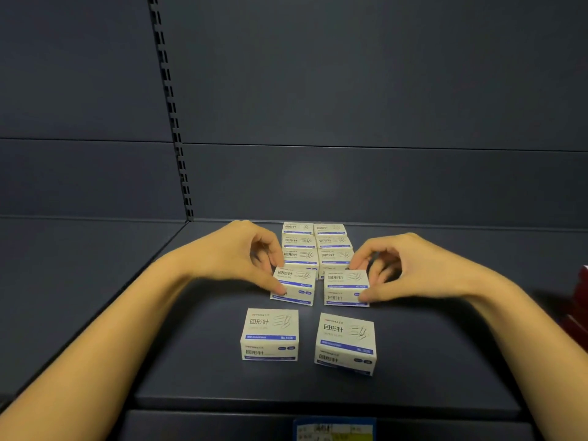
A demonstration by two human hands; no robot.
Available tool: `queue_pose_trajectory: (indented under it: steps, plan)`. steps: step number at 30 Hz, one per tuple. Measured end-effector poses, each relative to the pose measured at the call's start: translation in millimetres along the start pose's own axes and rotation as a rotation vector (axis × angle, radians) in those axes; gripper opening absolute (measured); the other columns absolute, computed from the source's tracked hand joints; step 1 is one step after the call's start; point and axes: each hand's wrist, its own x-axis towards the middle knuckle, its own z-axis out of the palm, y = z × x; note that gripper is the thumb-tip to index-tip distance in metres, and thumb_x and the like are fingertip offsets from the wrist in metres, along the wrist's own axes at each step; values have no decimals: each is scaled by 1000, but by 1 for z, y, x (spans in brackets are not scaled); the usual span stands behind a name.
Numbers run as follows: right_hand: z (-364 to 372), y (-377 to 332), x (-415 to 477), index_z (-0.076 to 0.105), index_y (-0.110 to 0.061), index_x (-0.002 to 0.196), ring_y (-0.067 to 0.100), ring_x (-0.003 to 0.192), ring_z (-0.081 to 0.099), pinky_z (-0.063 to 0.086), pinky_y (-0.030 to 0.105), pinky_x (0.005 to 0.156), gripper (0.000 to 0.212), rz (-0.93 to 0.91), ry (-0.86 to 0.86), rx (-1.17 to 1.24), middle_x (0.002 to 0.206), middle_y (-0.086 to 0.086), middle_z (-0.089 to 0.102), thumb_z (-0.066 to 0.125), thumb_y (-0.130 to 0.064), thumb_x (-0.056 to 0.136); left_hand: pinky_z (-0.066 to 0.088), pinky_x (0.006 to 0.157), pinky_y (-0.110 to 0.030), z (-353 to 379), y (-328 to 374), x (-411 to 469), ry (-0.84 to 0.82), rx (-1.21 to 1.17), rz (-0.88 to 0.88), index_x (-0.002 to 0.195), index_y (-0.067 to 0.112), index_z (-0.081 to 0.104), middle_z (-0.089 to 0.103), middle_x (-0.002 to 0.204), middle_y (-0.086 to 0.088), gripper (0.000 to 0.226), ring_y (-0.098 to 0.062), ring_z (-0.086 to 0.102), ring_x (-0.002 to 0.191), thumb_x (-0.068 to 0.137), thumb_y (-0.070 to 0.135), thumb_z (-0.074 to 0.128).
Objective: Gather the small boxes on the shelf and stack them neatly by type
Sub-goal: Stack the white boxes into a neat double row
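Left hand point(235, 259): clamped on the left box point(294, 286), thumb on its near face and curled fingers over its far edge.
Right hand point(410, 268): pinches the right box point(346, 288) the same way, thumb at the near lower corner and fingers hooked behind.
Held boxes: side by side between the two hands with a narrow gap between them. Both appear to sit on the shelf point(191, 345), though I cannot tell whether either is lifted.
Why this grip: a thumb-against-fingers pinch across each box probably lets the person slide and square both at once, one per column.
Back rows point(300, 256): just beyond the fingertips of both hands, two columns of white boxes run to the rear wall, packed edge to edge. The held pair touches or nearly touches them.
Front boxes point(269, 334): two more lie on the person's side of both thumbs, between the forearms and apart from each other. The one nearer the right forearm is turned slightly askew.
Type: every readable face carries the same blue-banded print, so they look like one kind.
Step in hand: likely closing the held pair up against the rows, with the front two still to be gathered.
Risk: pushing crookedly could skew the packed rows.
Beyond the right wrist: a red thing point(582, 297) shows at the frame edge, too cut off to name.
Below the forearms: a shelf label point(334, 429) on the front lip.
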Motion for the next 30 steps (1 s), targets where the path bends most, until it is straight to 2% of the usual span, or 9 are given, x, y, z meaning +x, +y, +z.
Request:
queue_pose_trajectory:
  steps: [4, 7, 12, 15, 17, 20, 24, 27, 30]
  plan:
    - [1, 2, 2, 70, -26, 89, 10, 76, 67, 56, 23, 78, 29, -43, 59, -45, 82, -5, 69, 84, -25, 63, 56, 72, -38, 4, 2, 2, 47, 78, 75, 79, 21, 68, 67, 84, 0, 31, -18, 64, 70, 56, 34, 85]
    - [3, 2, 5, 71, -26, 89, 9, 79, 63, 54, 21, 75, 28, -78, 67, -95, 90, -6, 66, 84, -27, 64, 52, 65, -33, 7, 3, 2, 49, 102, 114, 78, 22, 68, 64, 84, 8, 29, -16, 59, 64, 58, 34, 84]
    - [3, -3, 2, 72, -26, 86, 10, 74, 57, 50, 24, 69, 22, -147, 66, -47, 94, -8, 63, 80, -32, 66, 47, 64, -28, 0, 9, -4, 21, 12, 106, 77, 21, 69, 67, 75, 5, 33, -10, 54, 61, 57, 44, 81]
    - [1, -12, -2, 72, -26, 87, 7, 67, 56, 49, 29, 70, 26, -148, 3, 59, 87, -6, 67, 78, -40, 67, 48, 75, -32, -11, 13, -16, -178, -110, 94, 82, 21, 69, 67, 79, -2, 32, -13, 57, 73, 59, 39, 81]
    - [1, -16, -5, 70, -25, 89, 4, 66, 56, 48, 27, 71, 23, -149, -73, 95, 79, -11, 68, 76, -34, 69, 48, 83, -36, -14, 12, -24, -355, -133, 86, 92, 19, 67, 67, 90, -10, 37, -20, 61, 82, 59, 31, 80]
    - [1, -18, -8, 69, -22, 92, 10, 69, 56, 47, 30, 71, 28, -154, -169, 122, 81, -8, 68, 77, -28, 66, 49, 88, -35, -10, 7, -35, -472, -51, 100, 98, 24, 64, 69, 95, -2, 43, -17, 62, 89, 60, 26, 83]
    - [2, -22, -10, 65, -23, 95, 27, 75, 58, 46, 32, 67, 42, -141, -285, 97, 96, 9, 67, 80, -36, 58, 47, 80, -22, -3, 0, -46, -375, -95, 127, 91, 35, 61, 68, 94, 4, 37, -15, 60, 88, 64, 19, 82]
    - [6, -25, -11, 63, -28, 93, 17, 71, 59, 44, 31, 63, 45, -137, -341, 59, 95, -1, 66, 83, -37, 54, 51, 79, -32, 3, -5, -48, -280, -123, 140, 90, 31, 61, 68, 97, -4, 33, -26, 61, 90, 65, 25, 81]
    - [13, -28, -11, 61, -30, 93, 12, 69, 58, 43, 30, 60, 43, -158, -382, -1, 86, -11, 65, 85, -35, 58, 50, 78, -34, 10, -5, -46, -192, -128, 131, 91, 29, 63, 68, 93, -3, 34, -24, 60, 85, 63, 32, 81]
